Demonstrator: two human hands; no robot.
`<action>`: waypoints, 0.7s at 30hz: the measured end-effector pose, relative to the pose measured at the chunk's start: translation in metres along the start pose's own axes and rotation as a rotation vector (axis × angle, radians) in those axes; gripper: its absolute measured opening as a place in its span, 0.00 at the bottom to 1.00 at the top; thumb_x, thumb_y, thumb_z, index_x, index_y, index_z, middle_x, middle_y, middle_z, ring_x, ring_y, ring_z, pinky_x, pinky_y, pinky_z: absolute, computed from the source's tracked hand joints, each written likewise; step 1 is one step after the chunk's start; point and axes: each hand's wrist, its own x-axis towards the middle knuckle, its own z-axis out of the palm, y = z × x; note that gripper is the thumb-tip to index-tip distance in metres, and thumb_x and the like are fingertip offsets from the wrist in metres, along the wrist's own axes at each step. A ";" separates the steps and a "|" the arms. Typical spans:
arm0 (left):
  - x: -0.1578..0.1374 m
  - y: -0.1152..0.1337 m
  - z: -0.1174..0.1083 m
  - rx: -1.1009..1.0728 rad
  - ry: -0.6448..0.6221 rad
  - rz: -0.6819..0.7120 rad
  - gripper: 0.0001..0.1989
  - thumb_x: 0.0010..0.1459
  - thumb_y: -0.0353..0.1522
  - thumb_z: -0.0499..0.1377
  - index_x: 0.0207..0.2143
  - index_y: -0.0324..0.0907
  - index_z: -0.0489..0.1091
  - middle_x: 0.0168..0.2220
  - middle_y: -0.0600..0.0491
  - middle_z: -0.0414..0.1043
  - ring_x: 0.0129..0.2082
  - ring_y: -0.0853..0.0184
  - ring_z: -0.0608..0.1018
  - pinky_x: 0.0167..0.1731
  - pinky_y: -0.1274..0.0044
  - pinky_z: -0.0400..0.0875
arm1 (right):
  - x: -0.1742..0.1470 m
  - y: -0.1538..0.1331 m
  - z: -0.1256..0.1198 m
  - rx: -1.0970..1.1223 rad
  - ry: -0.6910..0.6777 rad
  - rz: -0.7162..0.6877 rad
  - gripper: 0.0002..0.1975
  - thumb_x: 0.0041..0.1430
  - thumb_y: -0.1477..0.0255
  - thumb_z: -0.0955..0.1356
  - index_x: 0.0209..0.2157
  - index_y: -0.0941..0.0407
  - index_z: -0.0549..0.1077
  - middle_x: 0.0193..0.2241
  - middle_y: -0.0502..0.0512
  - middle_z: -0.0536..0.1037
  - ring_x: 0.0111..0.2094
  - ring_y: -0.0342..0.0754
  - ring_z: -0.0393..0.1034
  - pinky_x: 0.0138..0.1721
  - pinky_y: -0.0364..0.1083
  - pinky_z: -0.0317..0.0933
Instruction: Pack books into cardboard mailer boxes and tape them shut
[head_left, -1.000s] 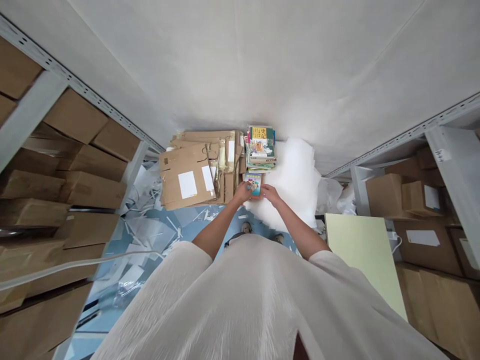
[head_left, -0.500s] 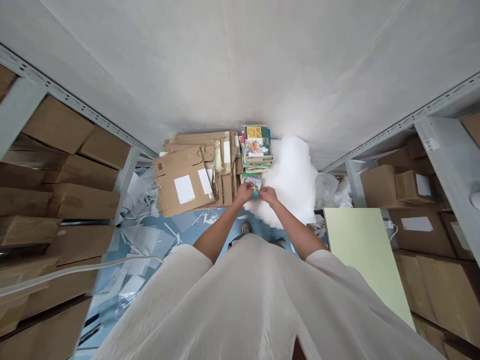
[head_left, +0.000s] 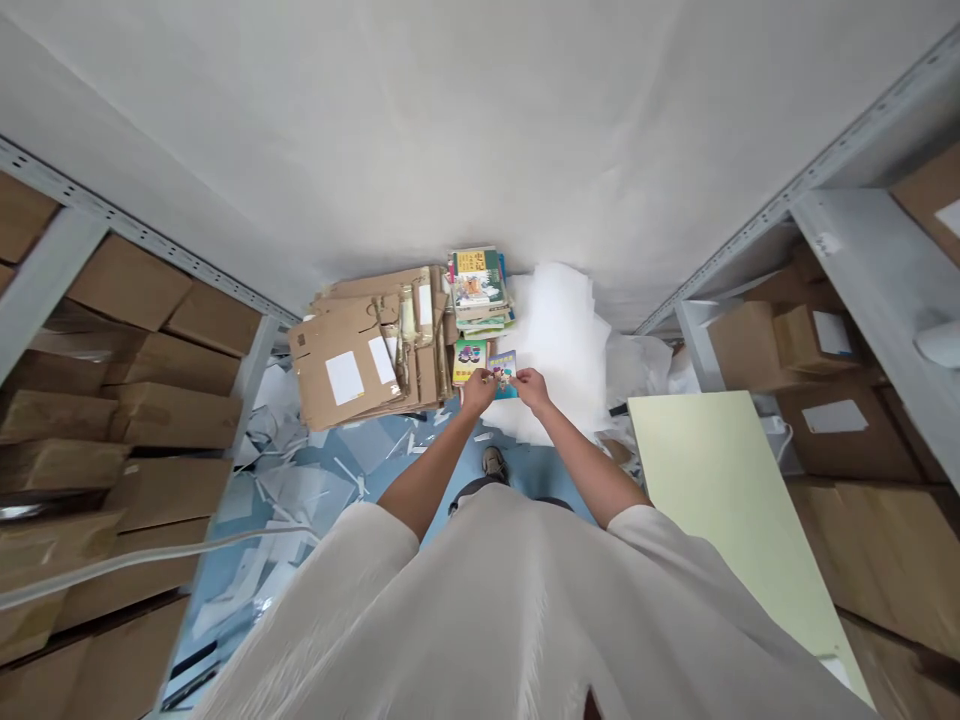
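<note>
Between my two hands is a small book [head_left: 503, 373] with a purple and blue cover. My left hand [head_left: 481, 388] pinches its left edge, and my right hand [head_left: 531, 387] grips the right edge. Just left of it lies a yellow and green book [head_left: 470, 358], partly covered by my left hand. Behind that rises a pile of books [head_left: 478, 280], topped by one with a green spine side and a picture cover. White foam sheets [head_left: 562, 340] spread under and beside my right hand.
Flattened cardboard boxes [head_left: 345, 360] are stacked on the left. Shelves of cardboard boxes [head_left: 172, 430] flank both sides. A pale green board [head_left: 712, 470] stands at the right. Scraps of paper and plastic [head_left: 300, 480] litter the blue floor [head_left: 382, 500].
The book in my hands has shifted right, away from the yellow and green book, which now shows more. The whole view has also turned slightly.
</note>
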 end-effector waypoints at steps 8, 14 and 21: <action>-0.081 0.081 0.137 -0.139 -0.259 0.224 0.11 0.67 0.30 0.65 0.50 0.45 0.81 0.60 0.44 0.88 0.54 0.55 0.89 0.56 0.65 0.85 | -0.080 0.058 -0.185 0.248 0.254 0.010 0.19 0.52 0.57 0.80 0.37 0.49 0.72 0.39 0.53 0.83 0.43 0.53 0.80 0.44 0.49 0.75; -0.149 0.141 0.257 -0.073 -0.522 0.384 0.12 0.63 0.28 0.67 0.48 0.45 0.83 0.55 0.45 0.89 0.55 0.53 0.89 0.63 0.60 0.83 | -0.158 0.121 -0.304 0.338 0.592 0.150 0.14 0.53 0.61 0.77 0.36 0.50 0.72 0.38 0.52 0.82 0.42 0.52 0.79 0.40 0.46 0.74; -0.209 0.184 0.354 0.084 -0.813 0.469 0.10 0.59 0.26 0.69 0.43 0.44 0.83 0.51 0.45 0.89 0.51 0.52 0.89 0.60 0.60 0.83 | -0.232 0.181 -0.373 0.469 0.829 0.318 0.14 0.53 0.62 0.78 0.37 0.51 0.75 0.37 0.52 0.83 0.40 0.50 0.77 0.37 0.45 0.70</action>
